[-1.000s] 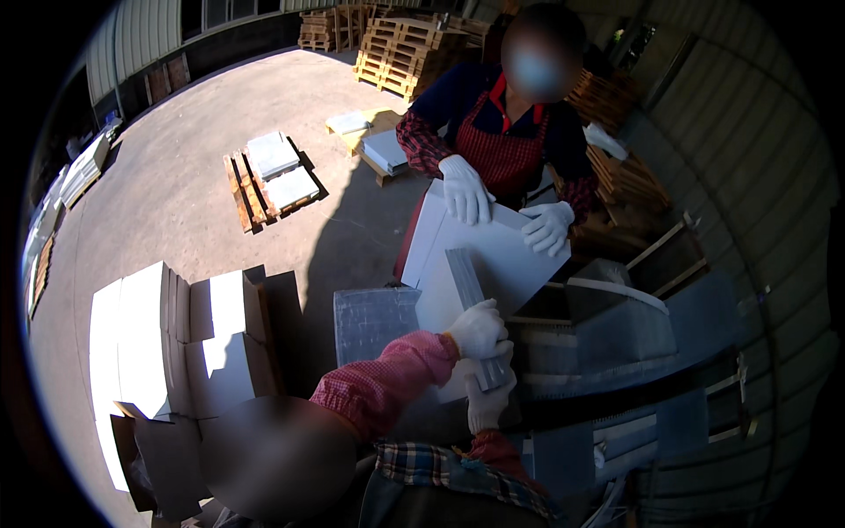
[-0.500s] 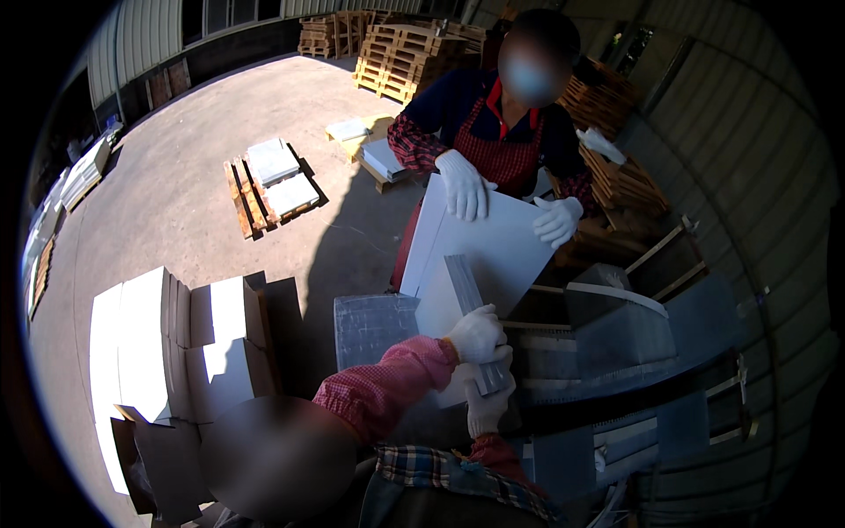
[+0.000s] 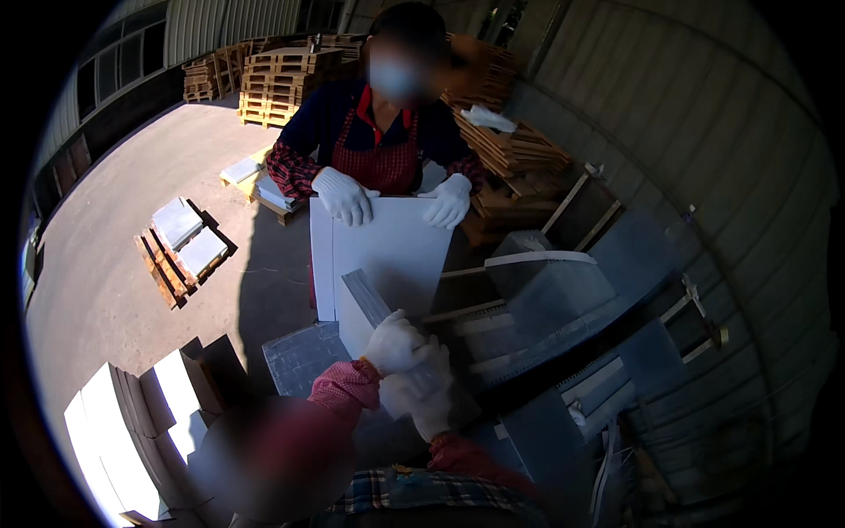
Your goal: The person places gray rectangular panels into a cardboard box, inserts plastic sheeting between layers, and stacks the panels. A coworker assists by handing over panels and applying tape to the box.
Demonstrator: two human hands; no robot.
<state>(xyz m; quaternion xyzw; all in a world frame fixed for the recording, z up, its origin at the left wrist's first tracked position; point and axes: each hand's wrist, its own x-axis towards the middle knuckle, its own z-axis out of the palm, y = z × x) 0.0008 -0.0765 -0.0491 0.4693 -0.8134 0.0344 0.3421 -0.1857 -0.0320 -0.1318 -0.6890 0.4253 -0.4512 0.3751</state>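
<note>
A bundle of long grey strips (image 3: 368,297) stands slanted in front of me, its lower end between my white-gloved hands. My left hand (image 3: 394,343) is closed around the bundle, below a pink checked sleeve. Blurred by motion, my right hand (image 3: 429,392) is closed about the lower end, which my fingers partly hide. Behind the bundle, a large white panel (image 3: 387,233) is held up on edge. A co-worker facing me rests a white-gloved hand (image 3: 345,195) and another gloved hand (image 3: 449,201) on its top edge. A scuffed grey board (image 3: 304,356) lies left of my left hand.
White boxes or panels (image 3: 110,440) are stacked at the lower left. Grey sheets on a rack (image 3: 554,295) stand to my right. A wooden pallet (image 3: 163,268) with white slabs lies on the floor, and stacked pallets (image 3: 277,84) stand farther back.
The whole view has swung to the right, so everything sits farther left. The co-worker's panel is now more squarely upright. My hands remain at the bundle's lower end.
</note>
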